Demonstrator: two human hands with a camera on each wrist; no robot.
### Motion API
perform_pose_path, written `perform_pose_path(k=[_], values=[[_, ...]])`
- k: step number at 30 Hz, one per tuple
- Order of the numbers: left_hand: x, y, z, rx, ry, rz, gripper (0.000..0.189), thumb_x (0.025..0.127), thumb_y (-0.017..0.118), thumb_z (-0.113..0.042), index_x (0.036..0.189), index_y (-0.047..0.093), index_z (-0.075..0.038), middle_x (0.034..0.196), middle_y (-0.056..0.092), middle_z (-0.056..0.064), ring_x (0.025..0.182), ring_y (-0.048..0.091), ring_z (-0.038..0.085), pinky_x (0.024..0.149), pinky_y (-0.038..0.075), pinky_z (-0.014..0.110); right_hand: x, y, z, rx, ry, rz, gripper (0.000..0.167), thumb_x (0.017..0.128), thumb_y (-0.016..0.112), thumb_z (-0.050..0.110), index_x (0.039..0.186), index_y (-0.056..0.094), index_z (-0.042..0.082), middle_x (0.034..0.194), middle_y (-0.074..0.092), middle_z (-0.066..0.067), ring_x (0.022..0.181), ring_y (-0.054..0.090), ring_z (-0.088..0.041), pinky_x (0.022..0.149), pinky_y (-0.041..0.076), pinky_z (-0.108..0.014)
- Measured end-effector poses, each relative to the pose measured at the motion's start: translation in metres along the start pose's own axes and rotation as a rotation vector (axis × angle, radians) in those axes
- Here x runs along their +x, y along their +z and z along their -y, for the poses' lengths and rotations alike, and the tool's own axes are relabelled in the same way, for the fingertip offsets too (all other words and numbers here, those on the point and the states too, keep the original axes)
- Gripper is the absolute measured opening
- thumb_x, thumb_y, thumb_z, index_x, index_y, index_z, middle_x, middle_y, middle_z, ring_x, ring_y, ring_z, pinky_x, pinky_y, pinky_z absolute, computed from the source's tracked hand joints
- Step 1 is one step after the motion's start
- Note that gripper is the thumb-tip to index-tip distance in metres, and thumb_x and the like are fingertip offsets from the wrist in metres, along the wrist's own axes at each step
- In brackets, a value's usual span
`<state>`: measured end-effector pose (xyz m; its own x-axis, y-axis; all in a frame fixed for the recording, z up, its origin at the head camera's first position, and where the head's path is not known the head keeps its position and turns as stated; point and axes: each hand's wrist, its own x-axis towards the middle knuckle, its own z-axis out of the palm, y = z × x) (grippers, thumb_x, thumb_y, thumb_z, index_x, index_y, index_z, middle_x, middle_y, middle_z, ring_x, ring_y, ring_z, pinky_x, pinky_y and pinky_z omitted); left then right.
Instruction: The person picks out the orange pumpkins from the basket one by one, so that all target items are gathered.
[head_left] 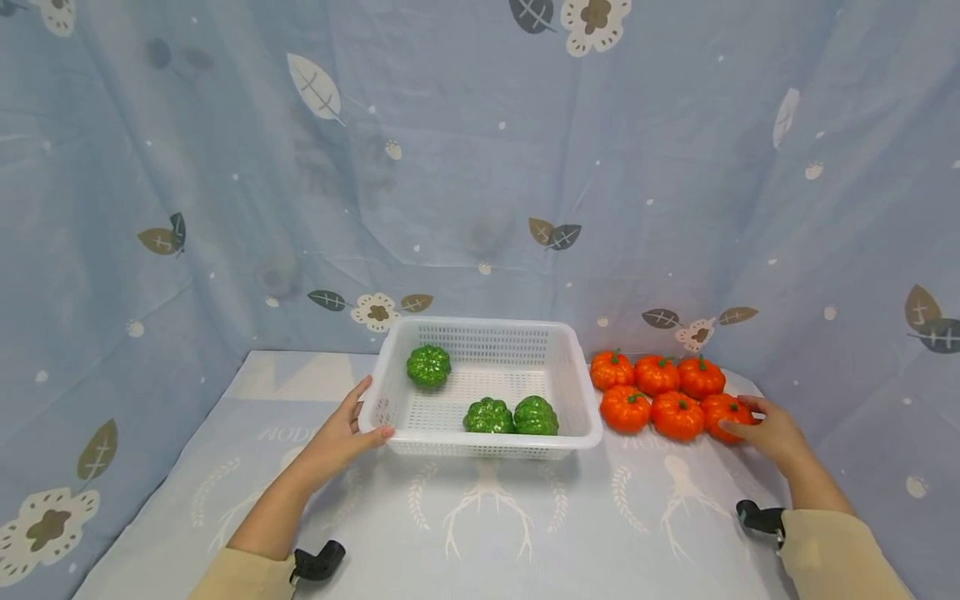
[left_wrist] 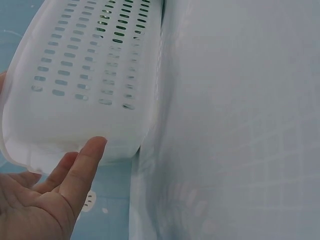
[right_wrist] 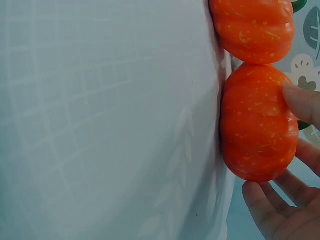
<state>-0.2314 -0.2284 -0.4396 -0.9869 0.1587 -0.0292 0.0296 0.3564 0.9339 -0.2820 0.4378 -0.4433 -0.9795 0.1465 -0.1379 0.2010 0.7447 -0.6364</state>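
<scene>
A white perforated plastic basket [head_left: 487, 443] stands at the middle of the table. My left hand [head_left: 339, 437] holds its front left corner, thumb on the rim and fingers along the side wall, as the left wrist view [left_wrist: 55, 200] also shows. Inside lie three green pumpkins: one at the back left [head_left: 428, 367], two side by side at the front [head_left: 489, 416]. At the far right, my right hand [head_left: 772, 429] grips an orange pumpkin [right_wrist: 259, 122] between thumb and fingers. This pumpkin sits at the front right end of two rows of orange pumpkins [head_left: 678, 416].
The orange pumpkins stand close together right of the basket, the nearest ones [head_left: 612, 370] beside its right wall. A blue patterned curtain [head_left: 480, 167] hangs behind the table [head_left: 570, 533] and at both sides. Black wrist devices [head_left: 318, 562] sit near both cuffs.
</scene>
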Motion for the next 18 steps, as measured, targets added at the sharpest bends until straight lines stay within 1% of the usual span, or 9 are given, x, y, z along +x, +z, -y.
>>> perform_pose_path(k=[7, 10, 14, 18], values=[[0.0, 0.0, -0.002, 0.006, -0.007, -0.006, 0.111, 0.087, 0.079, -0.033, 0.162, -0.002, -0.023, 0.158, 0.029, 0.025, 0.142, 0.035, 0.044, 0.106, 0.042, 0.056, 0.0, -0.001, 0.001, 0.014, 0.011, 0.01, 0.093, 0.091, 0.069, 0.048, 0.15, 0.026, -0.01, 0.146, 0.025, -0.042, 0.126, 0.031, -0.059, 0.101, 0.034, -0.072], [0.0, -0.001, -0.001, 0.001, -0.005, -0.008, 0.11, 0.088, 0.079, -0.033, 0.162, -0.002, -0.022, 0.158, 0.03, 0.025, 0.142, 0.035, 0.043, 0.106, 0.041, 0.057, -0.001, -0.002, 0.001, 0.019, 0.012, 0.014, 0.094, 0.091, 0.069, 0.049, 0.151, 0.025, -0.01, 0.146, 0.025, -0.043, 0.126, 0.032, -0.059, 0.101, 0.035, -0.071], [-0.002, -0.002, -0.001, 0.002, 0.005, -0.009, 0.107, 0.09, 0.076, -0.033, 0.162, -0.001, -0.021, 0.157, 0.031, 0.025, 0.142, 0.035, 0.043, 0.106, 0.042, 0.056, -0.006, -0.003, 0.002, -0.001, -0.018, 0.011, 0.091, 0.093, 0.066, 0.049, 0.15, 0.026, -0.01, 0.147, 0.024, -0.043, 0.127, 0.031, -0.06, 0.1, 0.036, -0.071], [-0.009, -0.003, -0.004, 0.037, 0.002, -0.024, 0.097, 0.095, 0.07, -0.035, 0.162, 0.002, -0.019, 0.157, 0.03, 0.025, 0.143, 0.035, 0.043, 0.103, 0.046, 0.054, -0.016, -0.008, 0.006, -0.061, -0.091, -0.009, 0.082, 0.096, 0.062, 0.045, 0.147, 0.031, -0.012, 0.144, 0.028, -0.043, 0.126, 0.033, -0.061, 0.096, 0.04, -0.071]])
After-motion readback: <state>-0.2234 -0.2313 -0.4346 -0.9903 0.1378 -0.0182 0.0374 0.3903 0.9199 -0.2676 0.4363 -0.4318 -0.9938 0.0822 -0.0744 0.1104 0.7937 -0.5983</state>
